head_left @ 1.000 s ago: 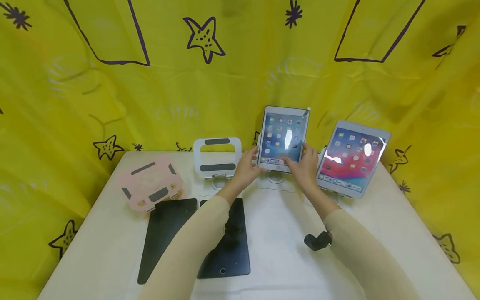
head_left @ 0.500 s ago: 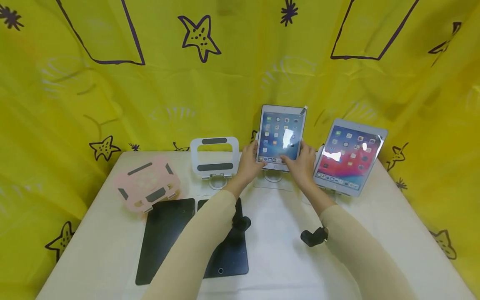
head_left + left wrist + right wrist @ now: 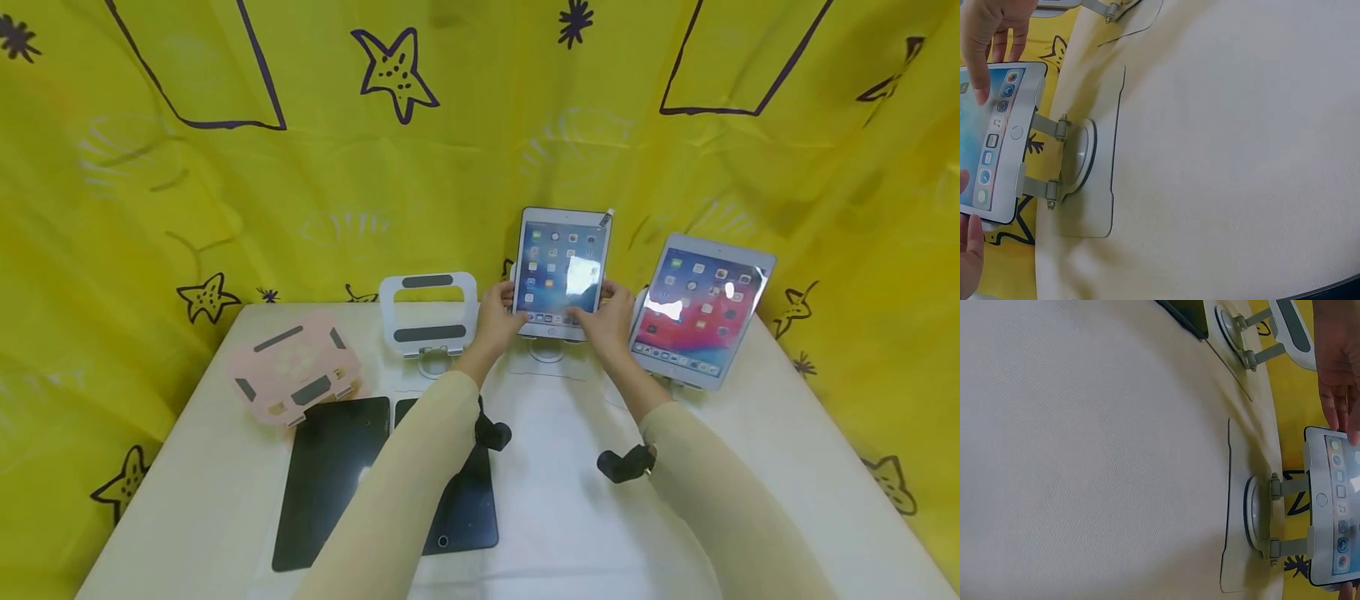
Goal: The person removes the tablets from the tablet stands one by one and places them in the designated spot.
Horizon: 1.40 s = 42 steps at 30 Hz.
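A white-framed tablet (image 3: pixel 562 258) with a lit blue home screen leans upright on a folding tablet stand, whose base (image 3: pixel 546 353) rests on the table. Two small hooks of that stand (image 3: pixel 1040 187) catch the tablet's lower edge in the left wrist view. My left hand (image 3: pixel 495 325) holds its lower left side, the thumb on the front. On the opposite side my right hand (image 3: pixel 611 318) grips the lower right edge, its thumb over the screen. Most of my other fingers are hidden behind the tablet.
A second tablet (image 3: pixel 703 310) with a pink-blue screen stands tilted at right. At left are a white stand (image 3: pixel 429 335) and a pink stand (image 3: pixel 296 367). Two dark tablets (image 3: pixel 330 475) lie flat on the white table (image 3: pixel 555 500), the right one partly under my left sleeve. A yellow curtain (image 3: pixel 465 167) hangs behind.
My left forearm has turned and shifted right, showing its black wrist camera. My left thumb has slid slightly up the tablet's edge. The tablet stays on its stand; the head view shifts a little.
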Tool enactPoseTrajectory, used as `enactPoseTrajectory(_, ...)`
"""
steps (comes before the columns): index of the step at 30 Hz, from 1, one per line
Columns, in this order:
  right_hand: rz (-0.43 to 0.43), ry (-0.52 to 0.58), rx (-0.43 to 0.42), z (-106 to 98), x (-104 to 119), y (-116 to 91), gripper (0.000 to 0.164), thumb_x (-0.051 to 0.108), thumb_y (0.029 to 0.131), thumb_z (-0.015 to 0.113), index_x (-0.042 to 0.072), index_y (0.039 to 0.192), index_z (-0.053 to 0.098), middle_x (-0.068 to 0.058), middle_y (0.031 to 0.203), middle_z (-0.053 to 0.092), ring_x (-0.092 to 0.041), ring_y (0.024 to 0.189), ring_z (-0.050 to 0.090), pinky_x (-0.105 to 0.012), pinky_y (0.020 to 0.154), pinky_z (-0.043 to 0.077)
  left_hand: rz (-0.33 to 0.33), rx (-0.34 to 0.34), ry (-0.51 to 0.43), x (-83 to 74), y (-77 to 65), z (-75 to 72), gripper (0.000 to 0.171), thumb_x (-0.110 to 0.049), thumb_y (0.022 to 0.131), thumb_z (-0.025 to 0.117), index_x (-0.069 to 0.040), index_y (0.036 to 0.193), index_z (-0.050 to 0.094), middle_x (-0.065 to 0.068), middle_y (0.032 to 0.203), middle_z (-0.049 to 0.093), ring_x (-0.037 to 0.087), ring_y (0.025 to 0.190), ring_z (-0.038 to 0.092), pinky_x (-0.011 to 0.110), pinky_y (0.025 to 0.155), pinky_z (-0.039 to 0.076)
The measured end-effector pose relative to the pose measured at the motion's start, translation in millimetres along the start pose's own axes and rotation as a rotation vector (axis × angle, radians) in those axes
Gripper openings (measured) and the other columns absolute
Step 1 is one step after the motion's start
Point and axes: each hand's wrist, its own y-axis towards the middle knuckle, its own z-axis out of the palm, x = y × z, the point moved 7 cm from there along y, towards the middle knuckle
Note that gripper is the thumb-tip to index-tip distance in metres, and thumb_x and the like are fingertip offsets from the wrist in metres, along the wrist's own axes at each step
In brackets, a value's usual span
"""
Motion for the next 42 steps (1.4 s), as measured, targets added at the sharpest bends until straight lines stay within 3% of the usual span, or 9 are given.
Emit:
enactPoseTrajectory(6, 0.005, 0.016, -0.011, 1, -3, 4, 0.069, 0.002, 0.077, 0.074, -0.006, 0.133, 0.034, -0.022, 0.126, 0.04, -0.031, 0.114, 0.042, -0.036, 0.098, 0.041, 0.004, 0.044, 0.052, -2.4, -0.1, -0.2, 0.067, 0.007, 0.078, 0.068, -0.001, 0.137, 0.038, 0.015, 0.127, 0.043, 0.025, 0.114, 0.045, 0.029, 0.102, 0.041)
enactPoseTrajectory(9, -0.014, 0.042, -0.015, -1, -4, 4, 0.068, 0.0, 0.077, 0.073, -0.006, 0.132, 0.033, -0.022, 0.124, 0.041, -0.03, 0.11, 0.043, -0.035, 0.094, 0.042, 0.004, 0.065, 0.028, -2.1, 0.0, 0.7, 0.067, 0.007, 0.078, 0.069, 0.0, 0.137, 0.038, 0.015, 0.126, 0.042, 0.025, 0.114, 0.045, 0.029, 0.101, 0.041)
enactPoseTrajectory(14, -0.068, 0.098, 0.004, -3, -7, 0, 0.066, 0.001, 0.08, 0.072, -0.004, 0.131, 0.031, -0.021, 0.118, 0.042, -0.024, 0.097, 0.043, -0.026, 0.083, 0.041, 0.017, 0.042, -0.026, 0.0, -2.3, -0.4, 0.061, 0.006, 0.081, 0.067, -0.001, 0.135, 0.041, 0.013, 0.122, 0.045, 0.023, 0.108, 0.046, 0.03, 0.098, 0.042)
enactPoseTrajectory(19, -0.137, 0.101, 0.002, -8, -9, -3, 0.065, 0.003, 0.081, 0.072, -0.004, 0.13, 0.03, -0.021, 0.115, 0.042, -0.023, 0.093, 0.043, -0.018, 0.077, 0.039, 0.064, 0.026, -0.021, -1.6, -3.6, 0.1, 0.052, 0.001, 0.085, 0.066, -0.003, 0.131, 0.043, 0.011, 0.117, 0.047, 0.021, 0.104, 0.046, 0.03, 0.095, 0.043)
enactPoseTrajectory(26, -0.189, 0.027, 0.096, -7, -8, -4, 0.07, 0.002, 0.085, 0.068, 0.002, 0.139, 0.023, -0.023, 0.117, 0.046, -0.031, 0.099, 0.049, -0.032, 0.082, 0.045, 0.094, 0.031, 0.055, -4.0, -5.7, 3.9, 0.043, 0.002, 0.09, 0.059, -0.005, 0.128, 0.04, 0.012, 0.116, 0.049, 0.022, 0.102, 0.049, 0.032, 0.094, 0.045)
enactPoseTrajectory(33, -0.208, -0.012, 0.127, -7, -2, -6, 0.071, 0.002, 0.084, 0.069, 0.002, 0.139, 0.024, -0.024, 0.114, 0.048, -0.031, 0.096, 0.05, -0.038, 0.083, 0.048, 0.15, 0.013, 0.195, -5.6, -7.7, 2.2, 0.051, 0.003, 0.091, 0.057, -0.01, 0.136, 0.037, 0.01, 0.111, 0.049, 0.021, 0.1, 0.049, 0.032, 0.093, 0.046)
enactPoseTrajectory(42, -0.263, -0.045, 0.129, -14, 13, -6, 0.071, 0.004, 0.083, 0.071, 0.0, 0.137, 0.025, -0.026, 0.113, 0.051, -0.036, 0.093, 0.053, -0.041, 0.08, 0.05, 0.252, 0.045, 0.166, -18.8, -9.6, -8.1, 0.053, 0.001, 0.09, 0.06, -0.008, 0.137, 0.038, 0.011, 0.102, 0.051, 0.02, 0.09, 0.049, 0.027, 0.079, 0.046)
